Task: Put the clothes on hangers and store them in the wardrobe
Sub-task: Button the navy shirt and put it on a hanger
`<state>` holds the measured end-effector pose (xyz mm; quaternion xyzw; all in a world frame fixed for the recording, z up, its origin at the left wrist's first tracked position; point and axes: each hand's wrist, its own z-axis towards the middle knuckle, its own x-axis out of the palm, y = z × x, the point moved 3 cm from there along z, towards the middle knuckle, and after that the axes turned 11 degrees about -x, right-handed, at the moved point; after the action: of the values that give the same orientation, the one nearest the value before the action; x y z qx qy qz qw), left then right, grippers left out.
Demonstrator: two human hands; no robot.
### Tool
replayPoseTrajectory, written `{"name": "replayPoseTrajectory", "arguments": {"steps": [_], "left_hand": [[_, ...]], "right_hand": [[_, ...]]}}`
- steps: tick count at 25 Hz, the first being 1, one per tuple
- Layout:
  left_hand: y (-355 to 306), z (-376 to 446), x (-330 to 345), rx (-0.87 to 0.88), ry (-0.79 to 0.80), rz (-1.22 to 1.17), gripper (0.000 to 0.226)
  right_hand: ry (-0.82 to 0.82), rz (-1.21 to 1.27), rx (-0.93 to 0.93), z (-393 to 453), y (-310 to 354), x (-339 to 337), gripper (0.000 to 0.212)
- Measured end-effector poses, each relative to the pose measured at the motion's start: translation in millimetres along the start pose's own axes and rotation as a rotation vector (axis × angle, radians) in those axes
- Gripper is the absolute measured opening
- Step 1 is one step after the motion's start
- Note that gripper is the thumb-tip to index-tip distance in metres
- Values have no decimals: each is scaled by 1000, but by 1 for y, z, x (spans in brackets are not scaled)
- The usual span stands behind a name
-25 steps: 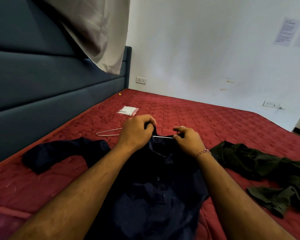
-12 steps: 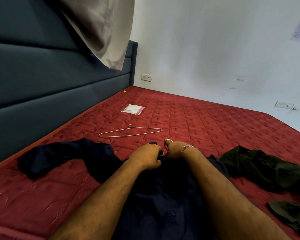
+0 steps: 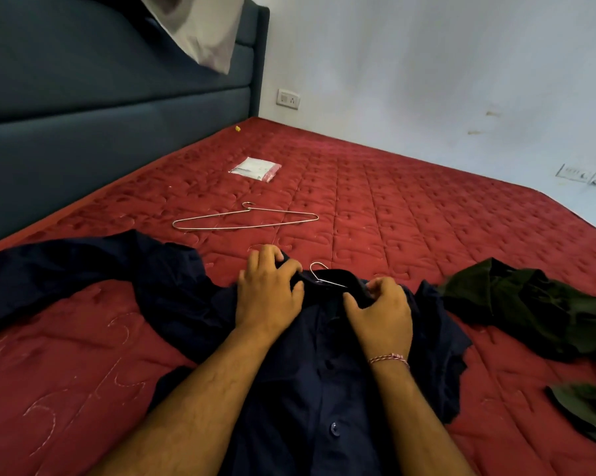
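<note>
Both forearms reach forward over the navy shirt (image 3: pixel 310 389), spread buttons-up on the red quilted bed (image 3: pixel 410 214). Left hand (image 3: pixel 269 297) fingers curl over the collar; right hand (image 3: pixel 380 314) fingers pinch collar fabric. A wire hanger hook (image 3: pixel 319 271) protrudes between them, apparently inside the shirt. Spare wire hanger (image 3: pixel 245 219) beyond the fingers; olive garment (image 3: pixel 530 304) right. No legible writing.
</note>
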<state>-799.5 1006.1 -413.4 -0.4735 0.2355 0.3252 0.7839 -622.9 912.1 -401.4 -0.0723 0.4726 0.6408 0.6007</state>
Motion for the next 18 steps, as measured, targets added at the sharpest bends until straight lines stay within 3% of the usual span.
{"name": "replayPoseTrajectory", "arguments": {"steps": [3, 6, 9, 12, 15, 18], "left_hand": [[-9, -10, 6, 211, 85, 154, 42], [-11, -11, 10, 305, 161, 167, 29], [-7, -10, 5, 202, 145, 11, 25], [-16, -13, -7, -21, 81, -200, 19], [-24, -28, -10, -127, -3, -408, 22], [-23, -35, -1, -123, 63, -475, 19]], "right_hand": [[-28, 134, 215, 6, -17, -15, 27], [92, 210, 266, -2, -25, -17, 19], [79, 578, 342, -17, -25, -15, 5], [28, 951, 443, -25, -17, -12, 6], [27, 1107, 451, -29, -8, -7, 10], [103, 1090, 393, -33, -3, 5, 8]]}}
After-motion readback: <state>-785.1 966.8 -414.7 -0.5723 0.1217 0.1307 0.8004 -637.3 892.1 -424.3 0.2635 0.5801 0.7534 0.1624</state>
